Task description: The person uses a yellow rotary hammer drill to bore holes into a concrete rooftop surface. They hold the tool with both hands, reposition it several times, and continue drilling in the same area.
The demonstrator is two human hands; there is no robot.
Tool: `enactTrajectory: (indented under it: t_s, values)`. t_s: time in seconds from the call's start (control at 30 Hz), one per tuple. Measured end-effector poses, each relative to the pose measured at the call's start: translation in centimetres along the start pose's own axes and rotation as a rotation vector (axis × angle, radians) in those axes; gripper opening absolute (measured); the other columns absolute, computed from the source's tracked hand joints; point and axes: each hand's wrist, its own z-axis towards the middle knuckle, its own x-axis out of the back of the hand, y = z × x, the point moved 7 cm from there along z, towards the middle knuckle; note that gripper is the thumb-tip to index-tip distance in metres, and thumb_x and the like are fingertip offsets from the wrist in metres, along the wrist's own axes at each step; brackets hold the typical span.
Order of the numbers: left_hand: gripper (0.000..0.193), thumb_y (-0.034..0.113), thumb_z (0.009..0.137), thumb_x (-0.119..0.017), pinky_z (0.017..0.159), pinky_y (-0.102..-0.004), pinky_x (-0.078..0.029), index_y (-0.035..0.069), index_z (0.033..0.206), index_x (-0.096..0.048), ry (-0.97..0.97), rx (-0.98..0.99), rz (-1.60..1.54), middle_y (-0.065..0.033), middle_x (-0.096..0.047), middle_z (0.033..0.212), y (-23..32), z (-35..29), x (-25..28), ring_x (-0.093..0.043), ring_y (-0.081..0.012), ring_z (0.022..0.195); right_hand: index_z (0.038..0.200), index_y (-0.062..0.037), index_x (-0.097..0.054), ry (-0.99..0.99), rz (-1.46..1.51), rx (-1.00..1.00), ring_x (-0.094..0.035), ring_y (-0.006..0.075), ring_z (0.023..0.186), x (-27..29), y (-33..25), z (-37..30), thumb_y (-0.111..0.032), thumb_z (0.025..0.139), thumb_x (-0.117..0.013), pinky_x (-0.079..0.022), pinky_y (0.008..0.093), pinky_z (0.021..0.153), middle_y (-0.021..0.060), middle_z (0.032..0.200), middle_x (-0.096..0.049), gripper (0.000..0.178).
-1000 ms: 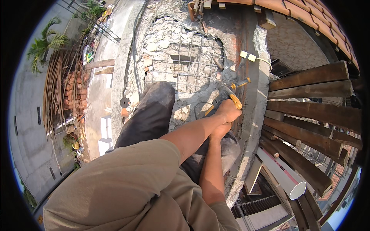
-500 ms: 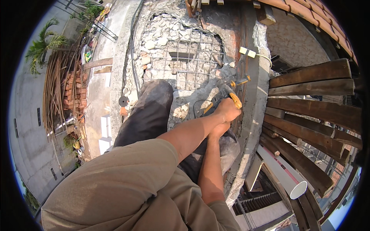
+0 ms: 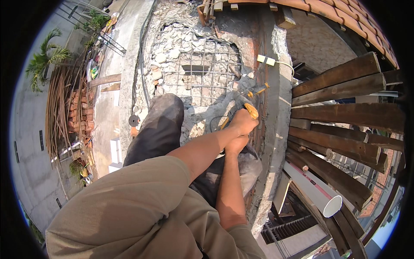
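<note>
Whole view slides slightly, carrying everything leftward

Since half a second ago, the person's bare left hand point(image 3: 245, 122) and the yellow-and-grey power tool point(image 3: 251, 111) have shifted a little left with their surroundings. The left hand is closed around the tool; the bare right hand point(image 3: 236, 144) is just behind it, its grip hidden, so I cannot tell what it holds. The tool is at the near right of a grey steel-bar grid point(image 3: 201, 86) over broken whitish rubble point(image 3: 172, 54).
</note>
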Motion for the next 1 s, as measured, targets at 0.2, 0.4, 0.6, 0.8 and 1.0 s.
enactTrajectory:
  t_s: [0.2,0.4,0.6,0.8,1.0]
  values:
    - [0.038,0.033,0.087,-0.078,0.088,-0.0518,-0.061,-0.003,0.098,-0.078,0.017,-0.012,-0.028,-0.0298,-0.078,0.098,-0.5,-0.7,0.9,-0.076,-0.0484,0.099,0.112,0.0031,-0.074,0.025,-0.004,0.061,-0.075,0.0202,0.093,-0.5,0.3,-0.6,-0.015,0.091,-0.082,-0.059,0.0407,0.080,0.0106,0.104,-0.080,0.029]
    - [0.035,0.032,0.087,-0.076,0.089,-0.0524,-0.062,-0.002,0.097,-0.079,0.011,-0.023,0.011,-0.0296,-0.077,0.096,0.1,-1.2,0.7,-0.076,-0.0483,0.098,0.113,0.0036,-0.073,0.041,0.107,-0.014,-0.076,0.0214,0.095,-0.1,0.9,-0.8,-0.018,0.090,-0.083,-0.059,0.0407,0.082,0.0123,0.106,-0.081,0.033]
    - [0.036,0.030,0.085,-0.077,0.091,-0.0506,-0.062,-0.003,0.098,-0.080,-0.079,-0.065,0.084,-0.0300,-0.078,0.103,0.5,-0.1,-1.2,-0.077,-0.0472,0.102,0.120,0.0040,-0.072,0.015,-0.045,0.060,-0.077,0.0255,0.099,0.3,0.8,0.5,-0.021,0.091,-0.084,-0.059,0.0430,0.087,0.0153,0.112,-0.082,0.040]
    - [0.045,0.031,0.086,-0.078,0.100,-0.0489,-0.061,-0.004,0.112,-0.080,-0.088,0.197,0.000,-0.0295,-0.077,0.124,-0.6,1.7,-2.2,-0.075,-0.0439,0.119,0.117,0.0061,-0.076,0.056,0.019,-0.034,-0.079,0.0297,0.103,1.6,-0.1,2.2,-0.030,0.089,-0.087,-0.060,0.0432,0.088,0.0181,0.113,-0.083,0.047]
    - [0.045,0.034,0.086,-0.081,0.101,-0.0499,-0.061,-0.002,0.114,-0.081,0.115,0.266,-0.082,-0.0297,-0.078,0.124,-4.9,0.9,-0.1,-0.075,-0.0437,0.120,0.110,0.0035,-0.078,-0.100,-0.374,0.036,-0.080,0.0335,0.097,-0.5,-0.7,0.4,-0.029,0.089,-0.086,-0.061,0.0472,0.085,0.0204,0.104,-0.083,0.040]
